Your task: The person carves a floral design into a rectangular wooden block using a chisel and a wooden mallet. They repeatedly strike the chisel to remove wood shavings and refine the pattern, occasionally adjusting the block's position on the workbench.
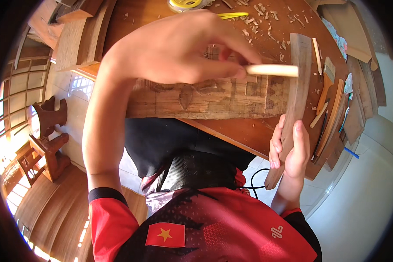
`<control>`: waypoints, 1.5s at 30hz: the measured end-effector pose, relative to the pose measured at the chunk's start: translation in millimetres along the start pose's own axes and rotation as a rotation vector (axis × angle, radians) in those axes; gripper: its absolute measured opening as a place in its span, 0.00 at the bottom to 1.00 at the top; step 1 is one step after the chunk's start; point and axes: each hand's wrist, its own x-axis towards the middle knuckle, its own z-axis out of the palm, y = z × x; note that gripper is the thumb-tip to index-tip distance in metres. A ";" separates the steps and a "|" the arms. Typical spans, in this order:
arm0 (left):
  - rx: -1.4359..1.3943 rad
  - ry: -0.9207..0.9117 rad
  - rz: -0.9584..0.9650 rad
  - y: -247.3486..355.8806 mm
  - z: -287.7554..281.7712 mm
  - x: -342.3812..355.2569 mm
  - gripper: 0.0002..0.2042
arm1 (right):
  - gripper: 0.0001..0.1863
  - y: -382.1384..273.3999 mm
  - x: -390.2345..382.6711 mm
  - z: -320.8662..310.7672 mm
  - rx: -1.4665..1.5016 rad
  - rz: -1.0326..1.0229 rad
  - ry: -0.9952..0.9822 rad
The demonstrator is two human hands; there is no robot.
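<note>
Brown wooden strip (295, 87): long, narrow, slightly bowed, grey-brown grain. It crosses the right end of a rough plank (196, 102), lower end out past the table edge (222, 135). Right hand (292, 148) grips that lower part, thumb on one side, fingers curled on the other. Left hand (183, 50) pinches one end of a pale stick (273, 70) between thumb and fingers. Stick: plain, cream, bit blurred; its free end overlaps the strip, can't tell if touching. Plank is dark-stained, marked; left hand and wrist block much of it. Around: shavings (261, 8) strewn on the far side, brush (325, 86) to the right, yellow-ringed roll (185, 3) at the top.
</note>
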 end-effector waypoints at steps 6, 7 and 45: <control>0.108 0.019 0.074 0.9 -24.7 -37.6 0.10 | 0.26 -7.2 0.1 -5.7 -0.026 -0.033 -0.012; 0.153 0.015 0.089 2.2 -27.6 -45.7 0.11 | 0.26 -8.4 0.1 -6.8 -0.031 -0.039 -0.022; 0.361 0.977 -0.401 37.4 100.5 -78.8 0.10 | 0.25 -42.5 -14.2 57.3 -1.093 -1.051 -0.329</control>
